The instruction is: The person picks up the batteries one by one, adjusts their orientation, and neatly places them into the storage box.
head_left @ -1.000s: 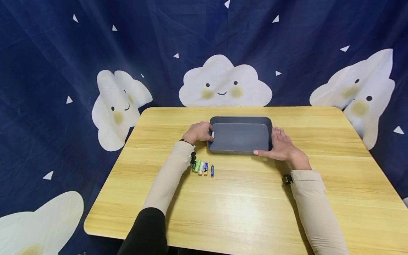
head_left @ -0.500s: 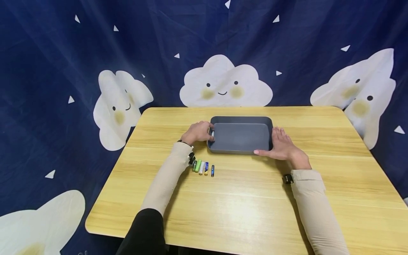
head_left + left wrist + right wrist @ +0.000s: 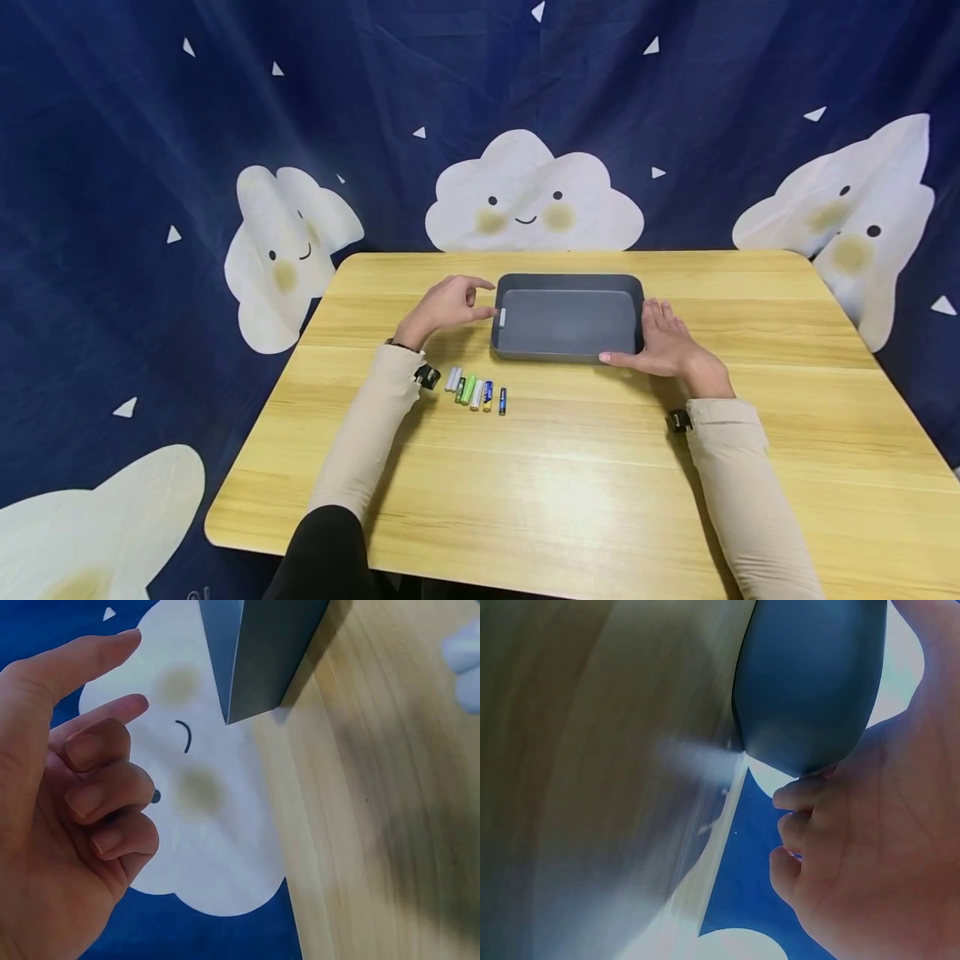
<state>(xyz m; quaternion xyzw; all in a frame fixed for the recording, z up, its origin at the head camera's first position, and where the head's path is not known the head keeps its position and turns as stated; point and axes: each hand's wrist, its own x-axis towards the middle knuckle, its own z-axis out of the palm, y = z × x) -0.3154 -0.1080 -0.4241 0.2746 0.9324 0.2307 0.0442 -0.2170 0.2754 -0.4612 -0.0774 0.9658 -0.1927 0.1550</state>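
Note:
A shallow grey rectangular tray (image 3: 570,323) lies towards the far side of the table. Inside it, against the left wall, is a small white battery (image 3: 502,317). My left hand (image 3: 447,305) is just left of that wall, thumb and index finger apart with nothing between them; its other fingers bend towards the palm in the left wrist view. My right hand (image 3: 665,346) rests straight fingers along the tray's right side, its thumb at the front rim. The tray's grey corner (image 3: 810,682) fills the top of the right wrist view, between thumb and fingers.
In front of the tray's left end is a loose row of batteries: two pale ones (image 3: 453,379), a dark green one, a bright green one (image 3: 468,389), a white one, a blue-and-yellow one (image 3: 488,396). A thin blue battery (image 3: 503,401) lies slightly apart. A cloud-print curtain (image 3: 390,83) hangs behind the table.
My left hand has let go of the white battery and drawn back left, out of the tray. Two pale batteries have come into sight beside its wrist. My right hand has stayed put.

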